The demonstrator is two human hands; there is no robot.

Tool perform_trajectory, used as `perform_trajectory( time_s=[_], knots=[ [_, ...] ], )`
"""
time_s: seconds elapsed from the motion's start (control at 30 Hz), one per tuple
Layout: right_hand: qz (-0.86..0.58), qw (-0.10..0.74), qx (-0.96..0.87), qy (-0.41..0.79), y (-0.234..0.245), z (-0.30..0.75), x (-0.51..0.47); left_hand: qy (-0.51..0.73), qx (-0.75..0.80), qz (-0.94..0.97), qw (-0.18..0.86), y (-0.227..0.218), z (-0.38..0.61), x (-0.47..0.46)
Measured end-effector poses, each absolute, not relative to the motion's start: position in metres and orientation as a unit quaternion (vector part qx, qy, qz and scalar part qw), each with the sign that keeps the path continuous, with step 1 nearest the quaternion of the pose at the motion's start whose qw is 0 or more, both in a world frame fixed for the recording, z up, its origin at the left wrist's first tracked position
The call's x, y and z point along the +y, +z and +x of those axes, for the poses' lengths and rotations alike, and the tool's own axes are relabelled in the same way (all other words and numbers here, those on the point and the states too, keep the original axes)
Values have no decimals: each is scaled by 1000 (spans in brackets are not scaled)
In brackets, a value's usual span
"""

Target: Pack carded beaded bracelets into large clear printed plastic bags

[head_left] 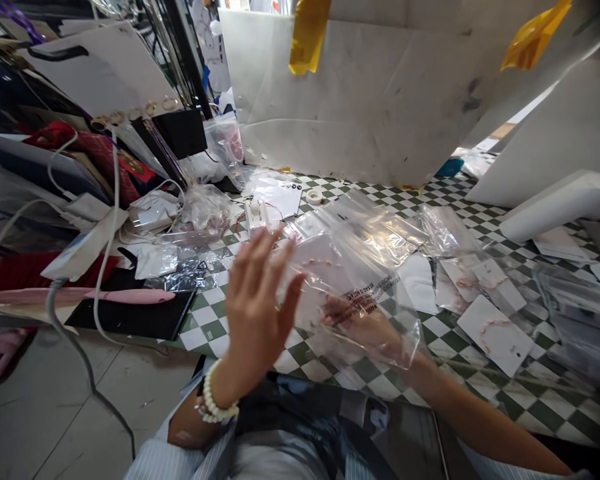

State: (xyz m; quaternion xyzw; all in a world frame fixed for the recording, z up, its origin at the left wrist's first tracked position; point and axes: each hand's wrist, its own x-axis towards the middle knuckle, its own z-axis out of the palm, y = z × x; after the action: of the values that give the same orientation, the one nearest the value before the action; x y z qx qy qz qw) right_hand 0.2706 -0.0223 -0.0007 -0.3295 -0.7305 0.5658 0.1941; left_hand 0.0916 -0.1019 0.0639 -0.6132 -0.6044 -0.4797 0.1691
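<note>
My left hand (257, 290), blurred and wearing a beaded bracelet (213, 400), is raised over the table's left part with its fingers stretched out and nothing held. Through a large clear plastic bag (375, 253) with printed text I see my right hand (347, 320). Its fingers are curled at the edge of a pale card (307, 250), which carries a thin pink bracelet (323, 262). Whether the hand is inside the bag or only beneath its film, I cannot tell. To the right lie more bracelet cards (497, 333), some in small clear bags (465, 277).
A green-and-white checked cloth (440, 337) covers the table. At the left are a power strip (83, 247) with cables, a pink-handled brush (130, 295) and crumpled plastic. A tape roll (314, 196) lies behind the bag. A white board (355, 100) stands at the back.
</note>
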Motion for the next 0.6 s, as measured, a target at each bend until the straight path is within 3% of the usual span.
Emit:
perform_trajectory(
  time_s=[0.1, 0.2, 0.27, 0.37, 0.5, 0.6],
  knots=[
    [-317, 163, -702, 616, 25, 286, -3, -430, -691, -578, -60, 70, 57, -94],
    [-284, 81, -701, 649, 49, 293, 3, -383, -599, -576, -403, 69, 44, -86],
    [-256, 11, -699, 668, 57, 294, 3, -377, -538, -534, -533, 67, 49, -82],
    [-263, -26, -674, 689, 57, 292, -6, -406, -525, -456, -593, 59, 64, -81],
    [-304, 0, -654, 693, 53, 293, -21, -466, -508, -351, -634, 42, 77, -86],
    [-368, 41, -667, 646, 67, 318, -20, -573, -502, -234, -604, 23, 82, -96]
  ],
)
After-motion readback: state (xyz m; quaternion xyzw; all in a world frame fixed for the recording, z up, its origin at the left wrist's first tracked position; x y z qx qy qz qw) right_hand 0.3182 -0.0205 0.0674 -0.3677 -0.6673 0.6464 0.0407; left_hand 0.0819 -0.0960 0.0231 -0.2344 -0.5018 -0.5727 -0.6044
